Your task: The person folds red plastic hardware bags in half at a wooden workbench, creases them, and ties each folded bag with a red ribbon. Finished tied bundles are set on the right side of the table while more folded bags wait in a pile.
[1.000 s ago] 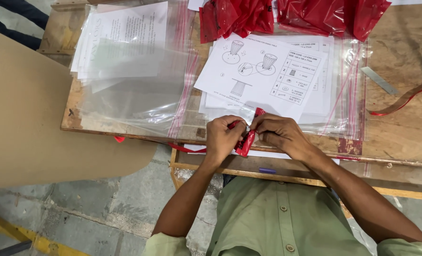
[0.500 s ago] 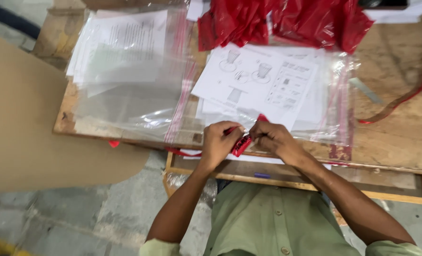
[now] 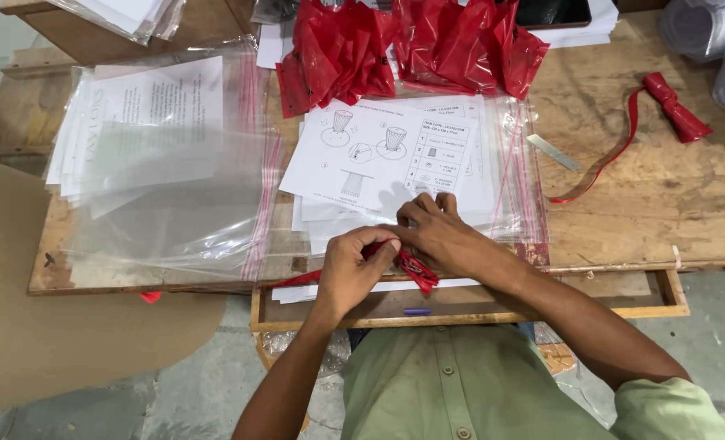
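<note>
Since the earlier frame, both hands had shifted rightward along the near table edge. The left hand (image 3: 352,269) and right hand (image 3: 440,236) pinched a small crumpled red plastic bag (image 3: 415,269), fingers clamped. White instruction sheets (image 3: 374,159) lay in clear zip bags (image 3: 175,195); red bags (image 3: 403,45) were piled far.

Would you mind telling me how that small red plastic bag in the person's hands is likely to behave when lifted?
The small red plastic bag looks thin and crumpled, so it is probably floppy and light. Its glossy film may be somewhat slippery, which fits the left hand and right hand both pinching it. A tail droops below the fingers, so it would likely sag.
</note>
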